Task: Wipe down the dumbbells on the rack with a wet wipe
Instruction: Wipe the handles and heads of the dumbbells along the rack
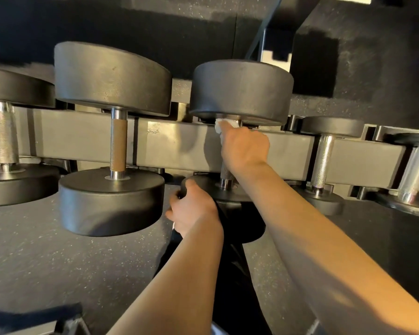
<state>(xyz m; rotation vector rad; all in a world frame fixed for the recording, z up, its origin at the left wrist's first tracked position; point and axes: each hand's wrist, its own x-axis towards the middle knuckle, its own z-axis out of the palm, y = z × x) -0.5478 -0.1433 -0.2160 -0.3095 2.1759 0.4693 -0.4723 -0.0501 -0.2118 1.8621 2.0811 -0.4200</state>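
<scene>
- Rack (179,143): a grey bar running left to right, carrying a row of dumbbells laid across it, handles front to back.
- Floor (46,257): dark speckled rubber under the rack.
- Large dumbbell (111,78): left of the one I am working on, black round heads, brownish knurled handle crossing the bar.
- Middle dumbbell (242,90): black heads, far head above the bar, near head below it and partly hidden behind my arms.
- Smaller dumbbell (323,155) to the right, chrome handle; further dumbbells at both edges of the view, cut off.
- My right hand (244,148): on the handle of the middle dumbbell, fingers wrapped round it with the wipe clamped against the metal, close under the far head.
- My left hand (191,209): fingers curled over the left edge of the near head of the same dumbbell, gripping it.
- Wipe (221,124): white, crumpled, showing above my right hand, touching the top of the handle where it meets the far head.
</scene>
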